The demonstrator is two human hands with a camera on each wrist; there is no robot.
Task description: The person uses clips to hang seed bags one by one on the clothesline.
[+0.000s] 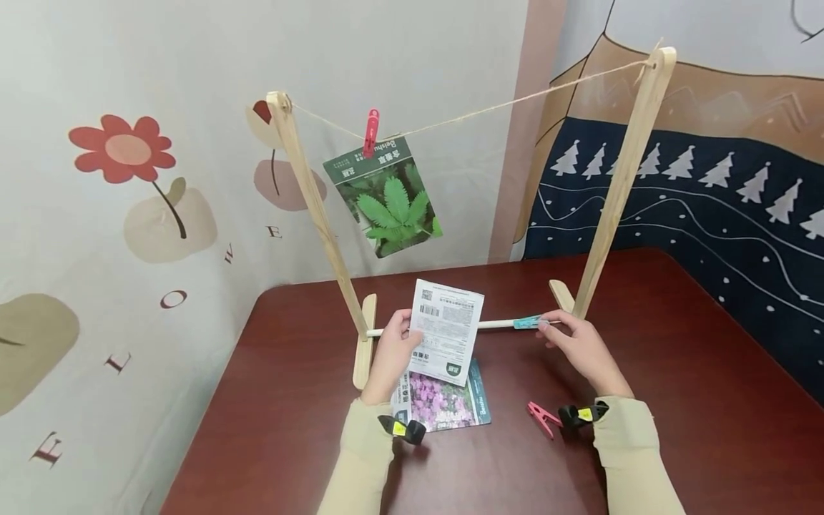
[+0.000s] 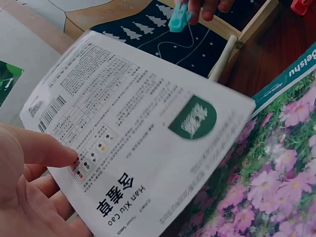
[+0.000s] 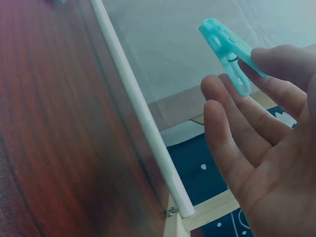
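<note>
Between thumb and fingers, my left hand (image 1: 394, 352) holds a white-backed seed packet (image 1: 445, 332), its printed text and barcode facing up. My right hand (image 1: 582, 350) pinches a turquoise clothespin (image 3: 228, 52) by one handle, away from the packet. Beneath the held packet, another seed packet with pink flowers (image 1: 444, 404) lies on the table. A pink clothespin (image 1: 543, 418) rests on the table to its right. Above, a green-leaf seed packet (image 1: 393, 204) hangs tilted from the string, clipped by a red clothespin (image 1: 371, 132).
Two wooden posts (image 1: 320, 218) carry a sagging string (image 1: 476, 113) between their tops. A white rod (image 1: 497, 324) joins them low down, behind the hands. Everything stands on a dark red table (image 1: 290, 429) against patterned wall cloth (image 1: 444, 64).
</note>
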